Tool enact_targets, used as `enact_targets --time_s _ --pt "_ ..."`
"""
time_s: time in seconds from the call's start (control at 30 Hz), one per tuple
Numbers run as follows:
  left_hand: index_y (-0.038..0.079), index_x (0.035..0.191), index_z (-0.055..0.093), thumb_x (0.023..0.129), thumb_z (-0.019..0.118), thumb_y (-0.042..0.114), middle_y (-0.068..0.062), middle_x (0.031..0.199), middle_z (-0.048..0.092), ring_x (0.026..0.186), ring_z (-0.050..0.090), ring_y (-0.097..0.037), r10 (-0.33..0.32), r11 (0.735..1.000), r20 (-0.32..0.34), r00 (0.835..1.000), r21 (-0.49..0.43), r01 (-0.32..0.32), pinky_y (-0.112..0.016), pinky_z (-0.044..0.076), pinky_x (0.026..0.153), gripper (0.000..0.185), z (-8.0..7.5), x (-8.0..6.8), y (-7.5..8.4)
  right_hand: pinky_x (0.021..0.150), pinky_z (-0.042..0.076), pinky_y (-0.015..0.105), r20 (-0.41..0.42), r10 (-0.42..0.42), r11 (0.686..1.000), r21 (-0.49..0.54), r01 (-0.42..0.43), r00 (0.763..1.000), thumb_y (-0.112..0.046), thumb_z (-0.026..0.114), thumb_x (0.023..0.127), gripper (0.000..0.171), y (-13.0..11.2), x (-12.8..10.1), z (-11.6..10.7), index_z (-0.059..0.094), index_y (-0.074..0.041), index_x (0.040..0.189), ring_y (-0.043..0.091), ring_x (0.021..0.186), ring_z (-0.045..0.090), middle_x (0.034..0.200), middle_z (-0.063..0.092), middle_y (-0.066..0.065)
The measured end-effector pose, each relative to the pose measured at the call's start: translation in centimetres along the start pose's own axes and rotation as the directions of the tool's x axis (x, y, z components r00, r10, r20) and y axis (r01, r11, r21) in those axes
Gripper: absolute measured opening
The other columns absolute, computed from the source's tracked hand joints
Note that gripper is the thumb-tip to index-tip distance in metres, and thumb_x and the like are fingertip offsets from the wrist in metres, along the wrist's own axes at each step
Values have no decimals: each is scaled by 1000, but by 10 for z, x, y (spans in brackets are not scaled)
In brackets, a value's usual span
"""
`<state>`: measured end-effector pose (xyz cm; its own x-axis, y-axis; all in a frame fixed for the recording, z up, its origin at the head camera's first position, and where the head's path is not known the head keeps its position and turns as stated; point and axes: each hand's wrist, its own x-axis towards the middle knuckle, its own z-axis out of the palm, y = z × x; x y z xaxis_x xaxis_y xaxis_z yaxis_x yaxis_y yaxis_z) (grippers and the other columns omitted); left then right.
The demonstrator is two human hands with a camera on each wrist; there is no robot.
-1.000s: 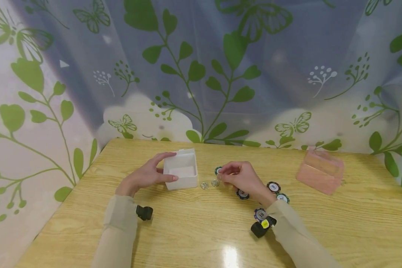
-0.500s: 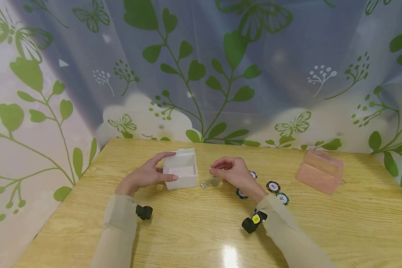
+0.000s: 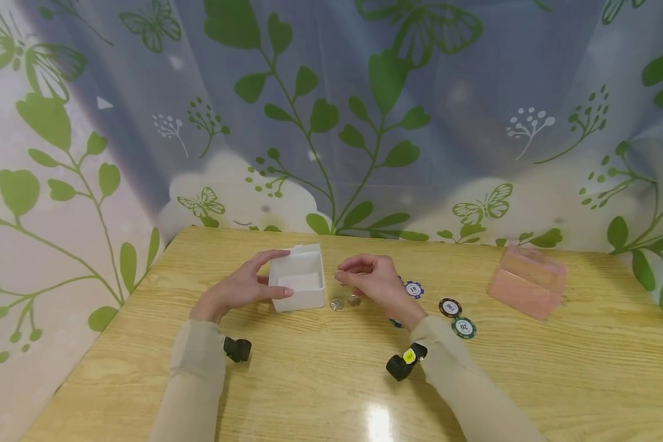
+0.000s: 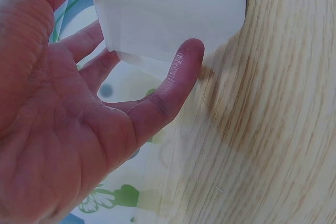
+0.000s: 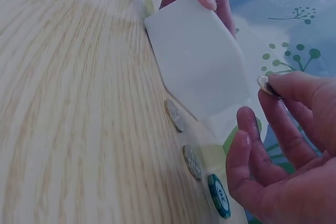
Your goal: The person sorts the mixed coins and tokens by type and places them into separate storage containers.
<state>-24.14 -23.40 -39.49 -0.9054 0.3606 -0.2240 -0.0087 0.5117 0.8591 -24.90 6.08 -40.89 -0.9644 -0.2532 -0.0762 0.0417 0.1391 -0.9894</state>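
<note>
Right hand [image 3: 372, 281] pinches a coin [image 5: 266, 85] just right of the white box [image 3: 300, 283]; left hand [image 3: 237, 290] grips the box.

Both forearms, in beige sleeves, reach forward over the table from its near edge, a small black camera strapped at each wrist. The left hand [image 3: 242, 288] lies left of centre, thumb stretched forward and fingers extended, spread in a wide clasp. The right hand [image 3: 371, 281], raised near the middle of the table, has its fingers curled inward, thumb and fingertip [image 5: 286, 88] pressed together in a pinch.
</note>
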Motion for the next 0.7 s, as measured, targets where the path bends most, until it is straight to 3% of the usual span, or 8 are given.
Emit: enact_targets --time_s 0.27,0.43,0.7 --pt "27 161 29 91 80 32 -17 155 36 126 60 -39 2 1000 4 1000 -2 -2 -38 55 83 86 0 0 -1 75 58 32 -39 10 1000 22 -9 999 -15 79 89 23 -2 2 9 74 -6 110 9 84 70 100 76 3" --pt "27 160 30 90 80 32 -17 155 35 125 60 -38 1 1000 5 1000 -11 -1 -38 54 83 86 0 2 -3 71 57 32 -55 4 999 49 -1 999 -12 79 89 20 -1 4 15 75 -5 107 9 81 68 96 74 2" --pt "28 160 30 90 80 32 -15 159 30 130 58 -42 2 1000 -1 1000 2 -2 -41 55 87 86 0 2 -2 78 60 38 -57 16 998 65 -12 998 -13 79 90 19 -6 5 24 76 -7 107 11 86 66 101 73 3"
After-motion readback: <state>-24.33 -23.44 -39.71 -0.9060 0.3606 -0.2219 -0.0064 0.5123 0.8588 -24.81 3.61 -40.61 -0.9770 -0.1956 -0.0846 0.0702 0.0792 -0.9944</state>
